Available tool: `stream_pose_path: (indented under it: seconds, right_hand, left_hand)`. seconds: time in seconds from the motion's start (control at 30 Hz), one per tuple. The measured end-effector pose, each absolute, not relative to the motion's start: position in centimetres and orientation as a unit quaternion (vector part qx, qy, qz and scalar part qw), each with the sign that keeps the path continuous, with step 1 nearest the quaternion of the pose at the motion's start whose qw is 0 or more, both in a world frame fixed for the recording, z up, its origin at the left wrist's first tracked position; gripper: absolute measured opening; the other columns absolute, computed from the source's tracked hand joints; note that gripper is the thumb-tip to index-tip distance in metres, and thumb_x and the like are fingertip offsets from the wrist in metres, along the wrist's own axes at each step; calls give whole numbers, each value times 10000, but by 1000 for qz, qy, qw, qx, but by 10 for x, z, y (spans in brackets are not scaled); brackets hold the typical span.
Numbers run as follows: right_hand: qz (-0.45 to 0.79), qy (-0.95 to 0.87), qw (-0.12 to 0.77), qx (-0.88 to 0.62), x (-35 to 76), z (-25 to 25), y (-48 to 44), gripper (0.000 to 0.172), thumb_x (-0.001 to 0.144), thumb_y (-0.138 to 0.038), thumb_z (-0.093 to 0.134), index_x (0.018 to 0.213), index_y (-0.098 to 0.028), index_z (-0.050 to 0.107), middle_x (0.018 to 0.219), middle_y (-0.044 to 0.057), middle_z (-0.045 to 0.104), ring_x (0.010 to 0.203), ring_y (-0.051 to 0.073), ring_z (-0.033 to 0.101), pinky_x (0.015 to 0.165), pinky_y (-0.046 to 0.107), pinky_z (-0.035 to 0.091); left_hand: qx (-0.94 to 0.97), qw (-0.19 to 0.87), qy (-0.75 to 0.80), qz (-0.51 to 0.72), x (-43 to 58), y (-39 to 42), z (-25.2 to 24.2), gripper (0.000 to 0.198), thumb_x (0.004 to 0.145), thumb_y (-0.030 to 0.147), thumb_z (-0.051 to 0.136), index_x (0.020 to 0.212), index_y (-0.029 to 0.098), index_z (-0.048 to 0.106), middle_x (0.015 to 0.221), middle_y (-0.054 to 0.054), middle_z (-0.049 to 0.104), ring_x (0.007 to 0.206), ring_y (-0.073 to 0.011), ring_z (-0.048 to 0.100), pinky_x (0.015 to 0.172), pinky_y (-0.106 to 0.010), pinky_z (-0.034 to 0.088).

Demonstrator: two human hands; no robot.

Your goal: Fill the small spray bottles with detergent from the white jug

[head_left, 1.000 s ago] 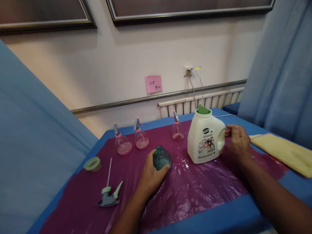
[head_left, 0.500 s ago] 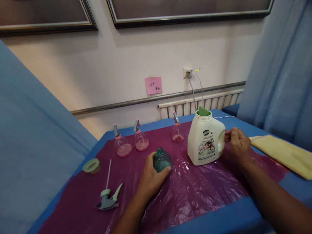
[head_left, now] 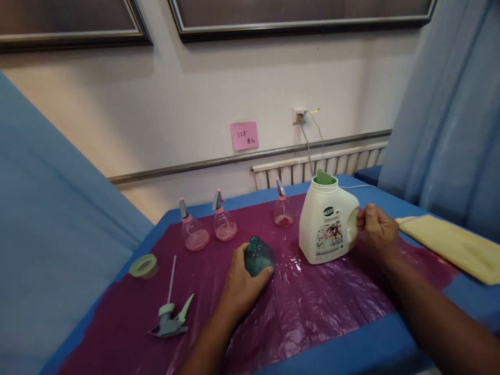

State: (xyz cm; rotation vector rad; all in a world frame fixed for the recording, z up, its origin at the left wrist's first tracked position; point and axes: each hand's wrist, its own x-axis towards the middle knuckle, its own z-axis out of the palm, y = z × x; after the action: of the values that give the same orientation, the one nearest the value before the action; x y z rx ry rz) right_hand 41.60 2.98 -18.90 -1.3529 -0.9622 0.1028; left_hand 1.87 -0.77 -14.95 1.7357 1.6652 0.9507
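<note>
My left hand (head_left: 242, 284) is wrapped around a round green see-through bottle (head_left: 259, 260), which stands upright with its neck uncovered. At the right, my right hand (head_left: 377, 229) has its fingers curled at the handle of a large white detergent jug (head_left: 327, 224). The jug stands upright, and a green spout insert (head_left: 325, 177) shows in its uncapped mouth. A grey and green spray head (head_left: 170, 323) with a white dip tube lies to the left of my left forearm. Behind it sits a pale green funnel-like piece (head_left: 144, 266).
Three clear spray bottles with pink liquid stand towards the back: a left one (head_left: 195, 237), a middle one (head_left: 225, 226) and a right one (head_left: 283, 213). Purple plastic sheeting (head_left: 312, 323) covers much of the blue table. A folded yellow cloth (head_left: 453, 247) lies at the right.
The view has shifted very slightly. Both hands, the green bottle and the jug keep the same places on the table.
</note>
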Motion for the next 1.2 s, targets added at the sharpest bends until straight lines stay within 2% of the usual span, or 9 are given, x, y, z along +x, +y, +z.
stream_pose_path:
  seconds: [0.2,0.6,0.83,1.2]
  right_hand:
    - [60,-423,674,-602,413,-183,26,753,1037,-948,520,763,-261,656,673,49,636,642,236,563,645,410,467]
    - [43,-454,644,-614,411,-186,19,694,1098,-855,519,777,-264,690,687,49,667,640,244,598,625,390,459]
    - [34,-496,635,-591,396,-188,12,612,1125,-738,559,742,-272,660,660,17,627,619,218,544,594,353,410]
    - [22,-535,605,-590,394,-188,11,634,1102,-714,571,644,-279,518,592,-16,503,560,182,451,587,356,351]
  left_hand:
    - [651,275,613,355,20,-10,-148,828,818,460,833,1564,218,567,1533,-165,716,1434,-385,703,1258,-567,532]
    - [659,267,604,360,20,-10,-151,816,838,415,826,1587,222,566,1601,-168,678,1487,-383,675,1278,-559,522]
    - [668,267,594,360,20,-11,-152,798,863,411,800,1596,205,562,1625,-180,660,1501,-380,664,1281,-558,523]
    - [666,272,583,377,20,-10,-154,799,848,385,826,1589,220,577,1604,-167,682,1484,-380,677,1277,-569,529]
